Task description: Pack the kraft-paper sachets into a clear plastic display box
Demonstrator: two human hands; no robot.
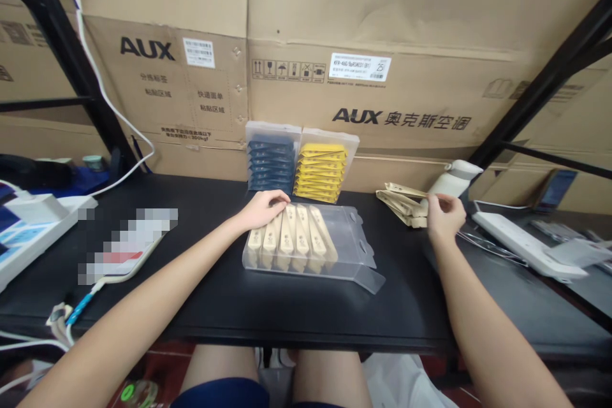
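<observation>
A clear plastic box (356, 248) lies flat on the black table (239, 306) in front of me, holding several beige clips (296, 236) side by side. My left hand (262, 207) rests on the far left end of that row, its fingers curled on the clips. My right hand (444, 217) is at the right, pinching one clip from a small loose pile of beige clips (404, 203). The box's flap lies open at the lower right.
Two closed clear boxes lean on the cardboard cartons behind: one with dark blue clips (271, 162), one with yellow clips (321, 171). A white bottle (456, 178) lies at the right near a white power strip (521, 242). Cables and devices sit at the left.
</observation>
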